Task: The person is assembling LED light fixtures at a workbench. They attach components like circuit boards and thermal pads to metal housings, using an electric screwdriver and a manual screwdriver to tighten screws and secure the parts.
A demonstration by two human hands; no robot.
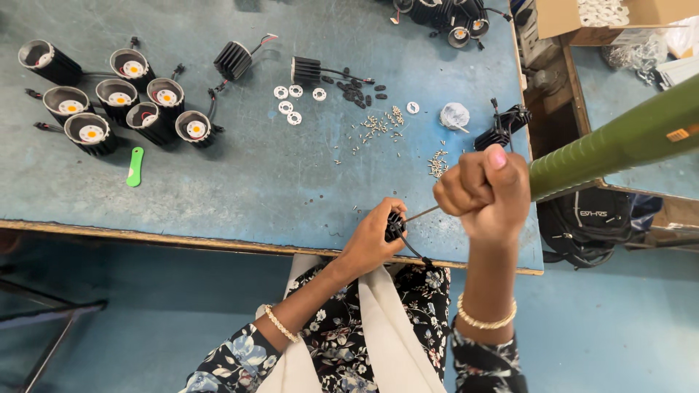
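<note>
My left hand (371,236) grips a small black finned lamp housing (395,225) at the near edge of the blue table (240,175); a black wire hangs from it toward my lap. My right hand (486,191) is closed around the green handle of an electric screwdriver (619,142), whose thin metal bit (422,214) meets the housing. Small screws (378,125) lie scattered on the table beyond my hands, with a second little pile (437,164) close to my right fist.
Several black cylindrical lamps (120,102) with orange centres stand at far left beside a green plastic tool (135,167). White ring gaskets (289,102), black heat sinks (233,60), dark small parts (354,92) lie mid-table. A cardboard box (582,14) and black bag (590,218) are right.
</note>
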